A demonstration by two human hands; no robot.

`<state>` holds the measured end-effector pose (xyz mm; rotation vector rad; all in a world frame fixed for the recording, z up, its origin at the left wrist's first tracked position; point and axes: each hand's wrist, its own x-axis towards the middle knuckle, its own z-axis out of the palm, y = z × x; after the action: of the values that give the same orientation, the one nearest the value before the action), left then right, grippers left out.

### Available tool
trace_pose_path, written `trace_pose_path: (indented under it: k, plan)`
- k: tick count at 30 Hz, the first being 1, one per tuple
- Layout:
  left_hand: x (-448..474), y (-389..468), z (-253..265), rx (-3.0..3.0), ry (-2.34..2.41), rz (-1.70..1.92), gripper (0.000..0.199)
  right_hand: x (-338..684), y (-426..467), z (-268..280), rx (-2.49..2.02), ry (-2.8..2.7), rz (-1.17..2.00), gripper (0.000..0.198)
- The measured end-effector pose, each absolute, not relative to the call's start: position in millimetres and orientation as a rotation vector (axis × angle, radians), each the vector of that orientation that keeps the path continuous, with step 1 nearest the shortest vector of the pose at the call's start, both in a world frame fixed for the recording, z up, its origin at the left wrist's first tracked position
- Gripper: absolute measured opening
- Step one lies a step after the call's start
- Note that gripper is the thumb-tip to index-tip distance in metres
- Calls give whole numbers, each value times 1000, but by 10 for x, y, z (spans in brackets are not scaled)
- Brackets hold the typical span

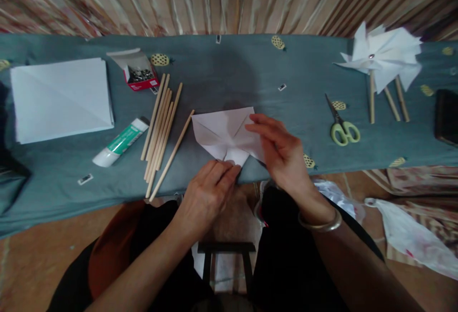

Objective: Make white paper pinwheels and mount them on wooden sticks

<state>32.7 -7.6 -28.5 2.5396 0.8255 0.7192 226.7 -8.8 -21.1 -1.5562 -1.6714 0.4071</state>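
A white sheet of paper (229, 126) with cut slits and creases lies at the near edge of the table in front of me. Its near part is folded up. My left hand (211, 185) is closed on that near edge, with fingers and thumb pressed together on the paper. Over the right side of the sheet is my right hand (282, 147), its fingers loosely stretched and apart, fingertips at the paper's upper right. Part of the right flap is hidden behind this hand. A single wooden stick (172, 155) lies just left of the sheet.
To the left are several wooden sticks (157, 130), a glue tube (121, 142), an open red box of metal pins (140, 74) and stacked white paper (62, 99). Scissors (341, 126), paper pinwheels (384, 54) and a dark object (446, 116) lie on the right.
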Motion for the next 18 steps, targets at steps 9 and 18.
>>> trace_pose_path:
  k: [9, 18]
  plan:
    - [317, -73, -296, 2554, 846, 707, 28, 2458, 505, -449, -1679, -1735, 268, 48]
    - [270, -49, -230, 2638, 865, 668, 32, 2394, 628, -302, -1741, -1827, 301, 26]
